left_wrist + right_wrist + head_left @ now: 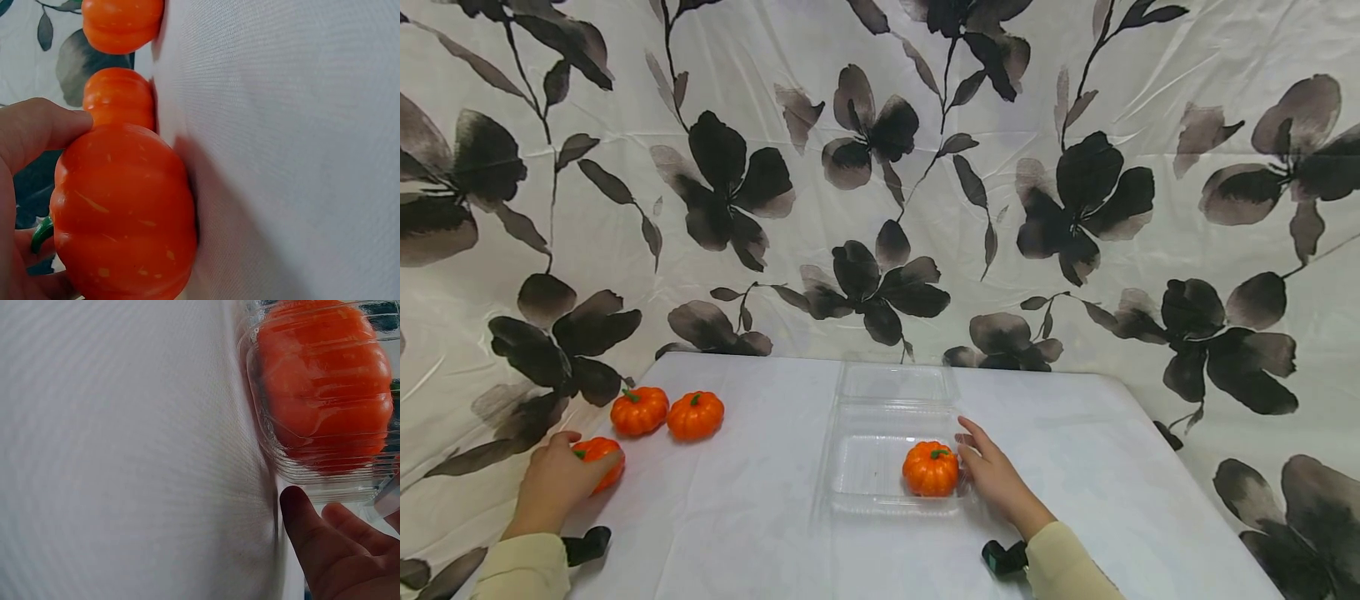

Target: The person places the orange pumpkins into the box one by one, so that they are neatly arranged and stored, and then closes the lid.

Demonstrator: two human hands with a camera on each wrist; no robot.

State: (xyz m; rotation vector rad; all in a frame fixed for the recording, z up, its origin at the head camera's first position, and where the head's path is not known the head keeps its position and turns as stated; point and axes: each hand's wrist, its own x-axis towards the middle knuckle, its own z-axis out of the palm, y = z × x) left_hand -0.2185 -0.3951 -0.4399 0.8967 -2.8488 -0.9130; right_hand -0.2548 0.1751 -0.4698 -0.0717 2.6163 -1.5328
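My left hand (556, 479) grips an orange toy pumpkin (599, 460) with a green stem at the table's left edge. In the left wrist view the thumb lies on one side of that pumpkin and fingers lie by its stem. Two more pumpkins (639, 411) (696, 416) sit side by side just beyond. A clear plastic clamshell box (868, 467) stands open, its lid (895, 385) laid back, with one pumpkin (931, 469) in the right part of its base. Fairly straight fingers of my right hand (996, 479) rest at the box's right side; exact contact is partly hidden.
A white cloth covers the table (752, 525). Behind it hangs a floral-patterned sheet (970, 208). Dark wrist-worn devices (587, 546) (1004, 557) show beside both sleeves.
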